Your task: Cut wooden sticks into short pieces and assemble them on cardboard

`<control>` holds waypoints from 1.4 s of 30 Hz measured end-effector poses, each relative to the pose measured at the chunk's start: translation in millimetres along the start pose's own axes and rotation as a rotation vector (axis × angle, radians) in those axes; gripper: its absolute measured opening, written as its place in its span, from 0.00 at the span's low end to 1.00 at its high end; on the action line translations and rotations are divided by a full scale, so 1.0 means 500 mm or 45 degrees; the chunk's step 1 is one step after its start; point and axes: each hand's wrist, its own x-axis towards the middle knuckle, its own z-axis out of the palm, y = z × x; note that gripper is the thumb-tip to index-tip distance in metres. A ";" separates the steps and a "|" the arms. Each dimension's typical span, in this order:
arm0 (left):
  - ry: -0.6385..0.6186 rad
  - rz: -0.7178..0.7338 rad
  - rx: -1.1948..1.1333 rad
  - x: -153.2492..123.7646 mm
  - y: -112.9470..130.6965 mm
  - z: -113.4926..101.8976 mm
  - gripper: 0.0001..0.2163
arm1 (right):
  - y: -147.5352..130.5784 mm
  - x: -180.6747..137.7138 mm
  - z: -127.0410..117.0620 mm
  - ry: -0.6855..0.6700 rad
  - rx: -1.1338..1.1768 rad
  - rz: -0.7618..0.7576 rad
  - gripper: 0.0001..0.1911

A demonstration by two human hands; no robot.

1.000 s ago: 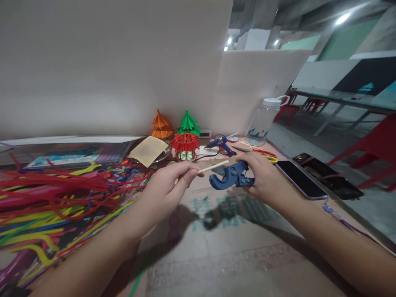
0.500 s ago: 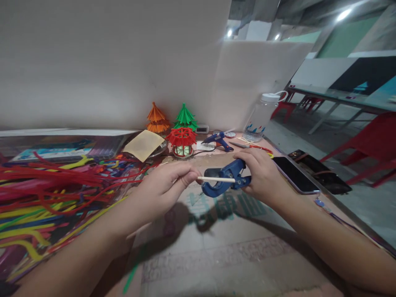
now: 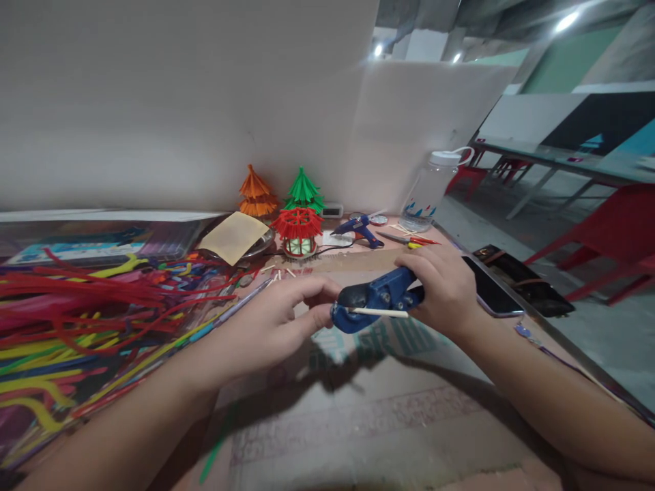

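In my right hand (image 3: 443,286) is a blue pipe cutter (image 3: 383,293), fingers wrapped round its handles. The cutter's jaws are closed up at its left end. A thin pale wooden stick (image 3: 381,312) lies along the near side of the cutter, its left end at the jaws. My left hand (image 3: 294,314) is curled at the jaw tip, thumb and forefinger drawn together against it. What lies between those fingertips is hidden. Below both hands is a printed cardboard sheet (image 3: 327,423).
Coloured pipe cleaners (image 3: 76,320) pile up at left. Behind stand orange (image 3: 256,194), green (image 3: 303,191) and red (image 3: 298,225) craft houses. A glue gun (image 3: 358,228), scissors (image 3: 409,240), bottle (image 3: 424,194), phone (image 3: 494,290) and black pouch (image 3: 527,283) lie toward the right.
The cutter's jaws, wide apart before, have closed. My left fingers have gone from pinching the stick's left end to the jaw tip. The stick now sits lower and further right.
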 end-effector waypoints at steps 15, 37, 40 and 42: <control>0.089 0.359 0.153 0.004 0.007 0.000 0.11 | -0.008 0.011 -0.016 0.040 -0.104 -0.027 0.18; 0.019 0.457 0.069 -0.001 0.011 0.002 0.10 | -0.007 0.029 -0.043 0.363 -0.302 -0.195 0.11; 0.013 0.450 0.073 -0.001 0.008 0.002 0.11 | -0.008 0.028 -0.044 0.358 -0.311 -0.182 0.09; 0.013 0.449 0.076 -0.002 0.007 0.001 0.11 | -0.009 0.028 -0.045 0.351 -0.319 -0.168 0.08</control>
